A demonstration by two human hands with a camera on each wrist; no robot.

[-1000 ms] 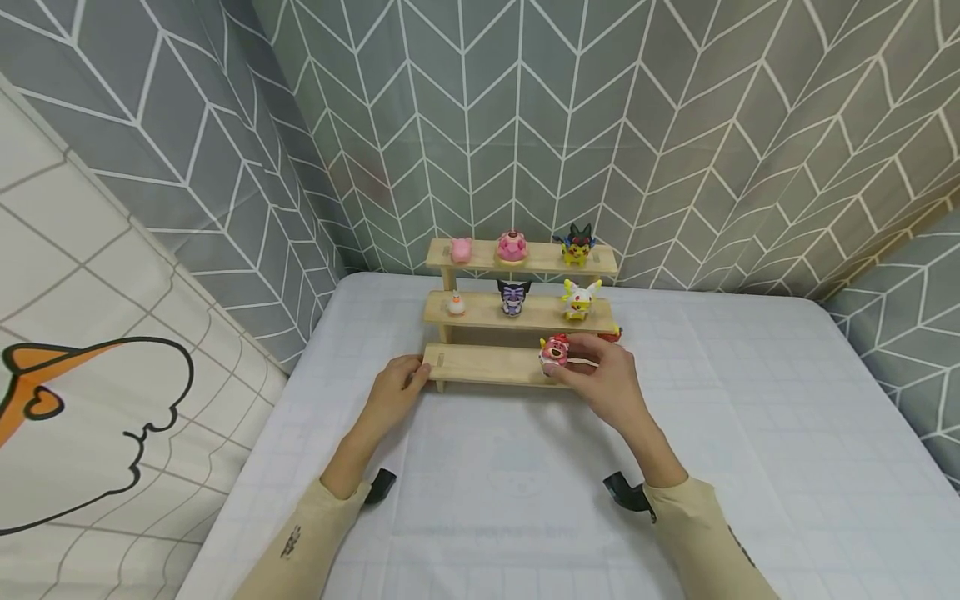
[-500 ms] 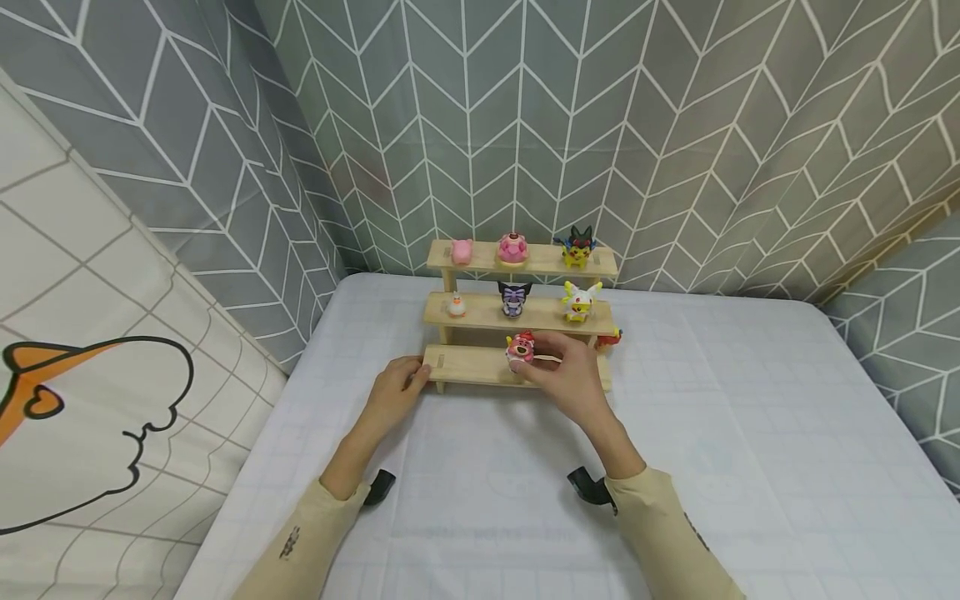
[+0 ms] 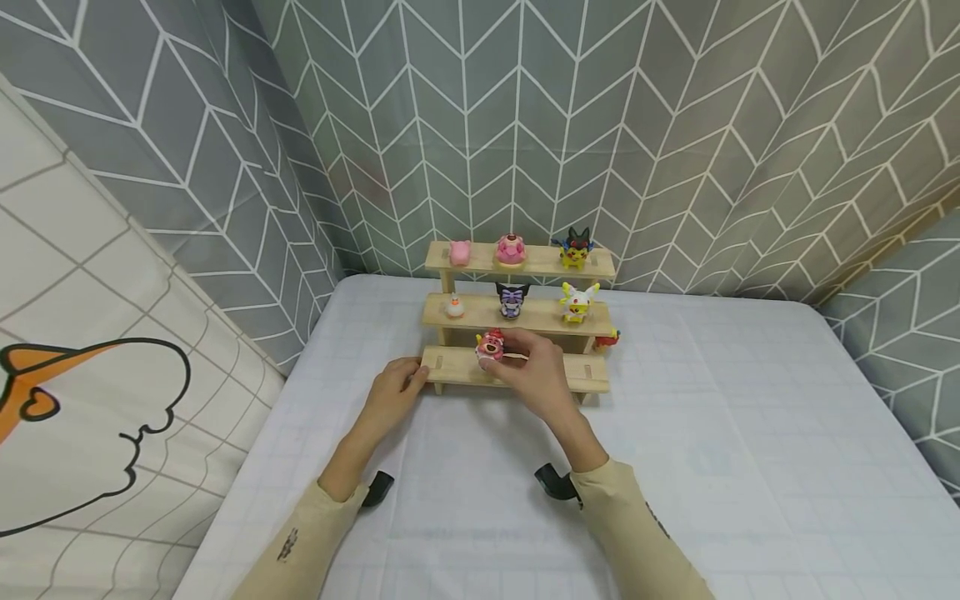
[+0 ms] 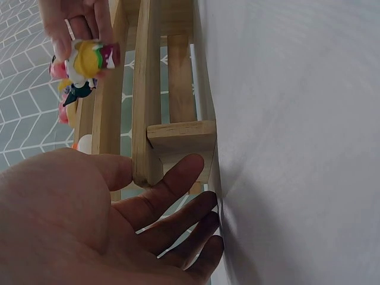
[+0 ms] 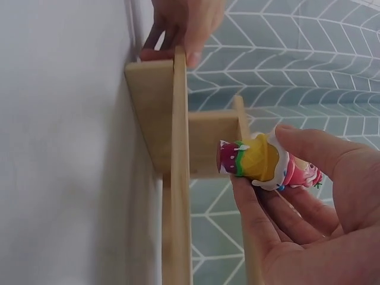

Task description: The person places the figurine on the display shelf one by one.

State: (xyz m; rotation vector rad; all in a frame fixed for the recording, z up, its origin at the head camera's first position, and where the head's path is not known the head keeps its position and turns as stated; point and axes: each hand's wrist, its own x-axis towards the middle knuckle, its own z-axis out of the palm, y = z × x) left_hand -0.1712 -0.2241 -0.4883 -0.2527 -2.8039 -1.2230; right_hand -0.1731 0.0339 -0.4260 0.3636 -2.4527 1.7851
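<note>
My right hand (image 3: 538, 377) pinches a small pink bear figurine (image 3: 491, 347) between thumb and fingers, over the left-middle part of the bottom step. In the right wrist view the figurine's yellow and purple base (image 5: 252, 159) points toward the step, apart from the board. The three-tier wooden display stand (image 3: 453, 367) has its lowest tier bare of figurines. At that tier's left end, my left hand (image 3: 392, 395) grips the board. Seen from the left wrist, the thumb (image 4: 116, 171) lies against the board's upper side, and the forefinger (image 4: 178, 181) reaches beneath it near the leg.
The top tier carries a pink pig (image 3: 460, 253), a pink figurine (image 3: 511, 250) and a black-and-yellow one (image 3: 576, 248). Below stand a white chicken (image 3: 454, 307), a purple-and-black figurine (image 3: 512, 300) and a white-and-yellow one (image 3: 577, 302). A red item (image 3: 607, 340) sits behind the stand's right side.
My right hand has carried the bear figurine leftward along the bottom tier, from its right part to left of the middle. The left hand has stayed at the stand's end.
</note>
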